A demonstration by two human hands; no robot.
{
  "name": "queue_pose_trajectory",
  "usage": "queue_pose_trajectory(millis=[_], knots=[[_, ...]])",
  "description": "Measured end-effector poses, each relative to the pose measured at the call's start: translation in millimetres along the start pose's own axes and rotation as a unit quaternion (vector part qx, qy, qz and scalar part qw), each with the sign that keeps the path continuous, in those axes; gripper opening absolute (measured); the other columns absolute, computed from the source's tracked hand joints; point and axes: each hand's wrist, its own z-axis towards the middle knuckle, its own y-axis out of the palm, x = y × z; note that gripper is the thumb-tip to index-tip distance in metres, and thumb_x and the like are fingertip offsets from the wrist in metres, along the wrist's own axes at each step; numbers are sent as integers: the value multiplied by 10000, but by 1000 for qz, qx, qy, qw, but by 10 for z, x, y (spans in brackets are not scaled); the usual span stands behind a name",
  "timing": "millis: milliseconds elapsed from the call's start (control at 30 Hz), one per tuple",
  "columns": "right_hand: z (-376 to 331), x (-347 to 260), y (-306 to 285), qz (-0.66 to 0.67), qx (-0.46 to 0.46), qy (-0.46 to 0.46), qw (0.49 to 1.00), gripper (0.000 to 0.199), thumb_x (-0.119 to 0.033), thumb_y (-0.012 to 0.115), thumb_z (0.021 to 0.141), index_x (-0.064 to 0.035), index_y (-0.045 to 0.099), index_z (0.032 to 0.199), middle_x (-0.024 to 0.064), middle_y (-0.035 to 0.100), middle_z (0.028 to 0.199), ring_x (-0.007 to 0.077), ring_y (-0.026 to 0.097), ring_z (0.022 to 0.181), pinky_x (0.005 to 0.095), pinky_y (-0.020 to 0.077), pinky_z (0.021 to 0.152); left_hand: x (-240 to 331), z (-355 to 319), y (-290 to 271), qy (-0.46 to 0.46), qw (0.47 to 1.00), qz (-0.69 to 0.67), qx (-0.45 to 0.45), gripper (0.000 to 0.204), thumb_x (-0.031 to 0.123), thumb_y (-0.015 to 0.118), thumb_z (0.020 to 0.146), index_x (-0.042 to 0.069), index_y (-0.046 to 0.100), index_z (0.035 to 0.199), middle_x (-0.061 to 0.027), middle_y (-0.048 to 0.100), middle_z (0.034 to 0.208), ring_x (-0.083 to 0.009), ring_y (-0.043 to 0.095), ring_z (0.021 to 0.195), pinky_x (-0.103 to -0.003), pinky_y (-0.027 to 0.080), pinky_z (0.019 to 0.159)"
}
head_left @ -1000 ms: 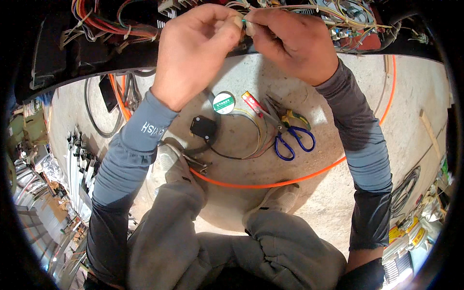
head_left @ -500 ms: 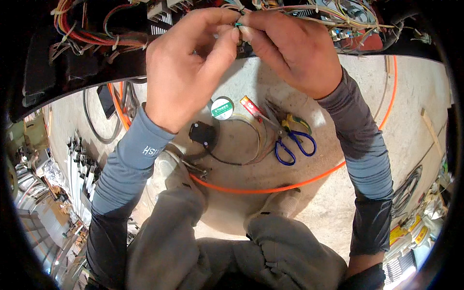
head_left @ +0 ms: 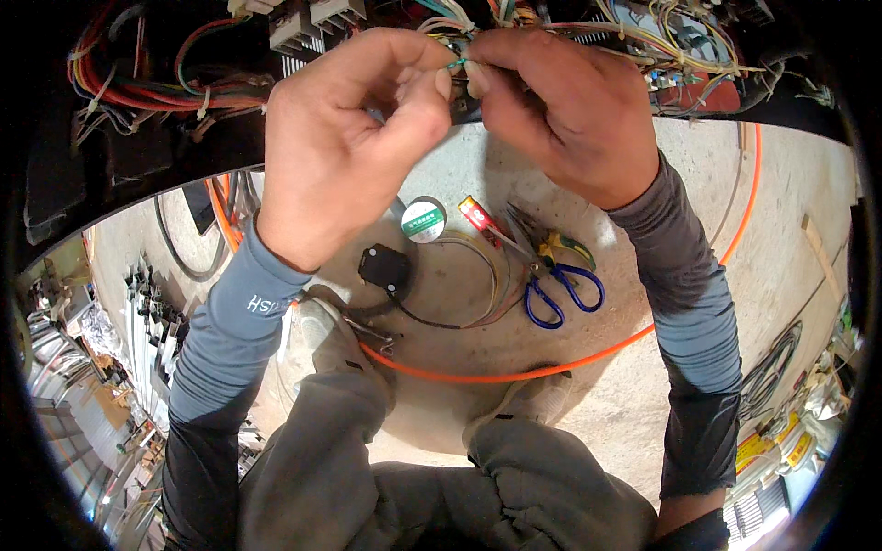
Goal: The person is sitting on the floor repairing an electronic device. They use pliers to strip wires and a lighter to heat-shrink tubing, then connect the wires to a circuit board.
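Note:
Both hands meet at the top middle, in front of an open panel full of wiring. My left hand (head_left: 354, 129) pinches a thin green wire (head_left: 457, 63) between thumb and forefinger. From the other side my right hand (head_left: 574, 110) grips the same green wire, fingertips close to the left ones. The wire's ends are hidden by the fingers. Behind the hands, bundles of coloured wires (head_left: 657, 41) run across the panel. A thicker bundle of red and yellow wires (head_left: 138, 96) hangs at the left.
On the concrete floor below lie a roll of tape (head_left: 424, 220), a red-and-yellow packet (head_left: 480, 220), blue-handled scissors (head_left: 544, 285) and a black box with a cable (head_left: 384, 267). An orange hose (head_left: 478, 377) curves past my shoes. Metal profiles (head_left: 152, 321) stand at the left.
My hands have drawn slightly apart, so more of the green wire shows between the fingertips. The view has shifted a little, with the floor things sitting lower.

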Motion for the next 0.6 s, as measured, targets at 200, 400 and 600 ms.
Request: queue_pose_trajectory(millis=[200,400,600], knots=[[2,-16,21,14,10,16,1000,217,-82,778,891,-49,703,1093,109,712,877,265,693,691,341,550,627,-58,31,-70,-14,998,-51,-38,230,155,687,1018,-23,681,1164,-29,718,985,-73,640,891,-222,519,777],[-72,-113,105,-29,70,44,996,218,-70,801,885,-45,717,1084,87,733,876,209,720,720,306,570,654,-12,-21,-114,-41,997,-58,-36,238,159,697,1018,-18,683,1177,-47,726,1022,-98,667,940,-245,543,846],[-185,-320,236,45,109,130,984,180,-68,798,849,-31,718,1007,110,723,842,214,724,703,322,576,612,-33,-107,-93,-49,995,-78,-42,240,109,719,1000,-25,682,1195,-42,726,1056,-89,656,977,-244,531,876]])
